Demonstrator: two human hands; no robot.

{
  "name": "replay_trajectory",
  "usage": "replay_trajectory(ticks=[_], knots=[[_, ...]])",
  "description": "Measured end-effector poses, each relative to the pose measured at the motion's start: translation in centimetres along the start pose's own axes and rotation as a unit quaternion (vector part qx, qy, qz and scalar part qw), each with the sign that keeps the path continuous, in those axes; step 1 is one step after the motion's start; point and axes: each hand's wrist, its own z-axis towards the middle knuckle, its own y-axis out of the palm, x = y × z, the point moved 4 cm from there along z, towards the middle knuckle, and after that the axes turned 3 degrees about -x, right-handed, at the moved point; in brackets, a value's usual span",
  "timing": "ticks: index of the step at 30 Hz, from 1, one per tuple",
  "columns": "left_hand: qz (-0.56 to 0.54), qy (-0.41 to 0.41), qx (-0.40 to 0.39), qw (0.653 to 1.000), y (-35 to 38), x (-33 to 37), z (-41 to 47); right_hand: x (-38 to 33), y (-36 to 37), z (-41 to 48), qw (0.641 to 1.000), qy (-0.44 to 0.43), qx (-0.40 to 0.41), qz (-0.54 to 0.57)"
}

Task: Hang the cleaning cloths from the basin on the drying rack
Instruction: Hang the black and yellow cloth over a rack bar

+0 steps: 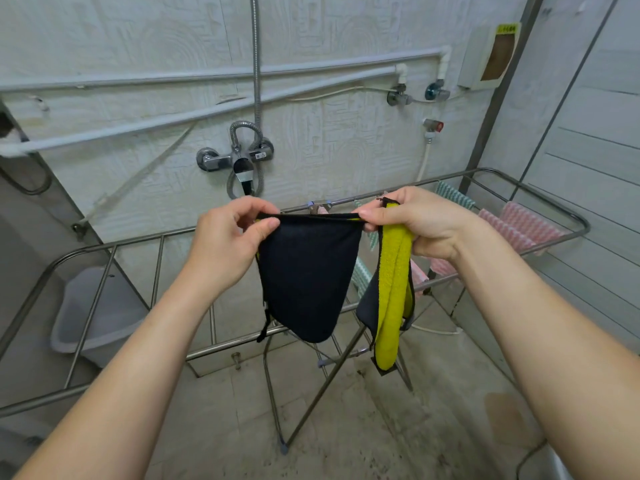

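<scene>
A black and yellow cleaning cloth (308,275) hangs between both hands above the metal drying rack (104,296). My left hand (228,237) pinches its top edge at the left corner. My right hand (412,220) grips the other end, and a bunched yellow part (393,296) of the cloth dangles below it. On the rack's right wing hang pink cloths (519,226) and a green striped cloth (453,195). A grey basin (100,306) stands on the floor at the left, seen through the rack's bars.
A chrome shower mixer (239,161) with its hose sits on the tiled wall behind the rack. White pipes (207,116) run across that wall. The rack's crossed legs (304,393) stand on the stained floor. A panelled wall closes the right side.
</scene>
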Motion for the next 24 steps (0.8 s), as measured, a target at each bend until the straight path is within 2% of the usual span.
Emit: replay_trajectory(ticks=[2,3,4,6,8,11,14,15,17,20,24], knots=[[-0.006,-0.004,-0.006,1.000,0.0,0.0,0.7,0.1,-0.1,0.0,1.000,-0.008,-0.004,-0.017],[-0.011,-0.008,-0.011,1.000,0.0,-0.1,1.1,0.1,0.0,0.1,0.998,-0.019,0.004,-0.064],[-0.012,-0.011,-0.015,1.000,0.0,-0.2,1.5,0.0,-0.1,0.4,0.989,-0.036,0.030,-0.143],[0.004,-0.008,-0.020,1.000,-0.1,-0.5,2.3,-0.5,0.1,0.9,0.947,-0.076,0.115,-0.289],[0.039,0.006,-0.011,0.999,-0.2,-0.8,3.4,-1.2,0.4,1.6,0.926,-0.119,0.163,-0.319],[0.087,0.037,0.006,0.995,-0.6,-0.9,5.1,-2.1,1.1,2.7,0.912,-0.148,0.157,-0.350],[0.141,0.028,0.011,0.990,-0.3,-1.6,6.8,-2.8,1.4,3.6,0.908,-0.156,0.160,-0.353],[0.120,0.013,0.005,0.993,0.1,-1.7,7.3,-3.0,1.5,3.7,0.902,-0.165,0.173,-0.359],[-0.016,-0.046,-0.019,0.999,1.1,-2.3,8.7,-3.4,1.5,4.6,0.885,-0.186,0.200,-0.377],[-0.221,-0.112,-0.051,0.968,3.0,-2.0,9.6,-3.3,1.3,4.5,0.870,-0.213,0.238,-0.376],[-0.349,-0.181,-0.055,0.918,4.8,-3.4,11.3,-2.2,1.1,5.9,0.885,-0.224,0.242,-0.327]])
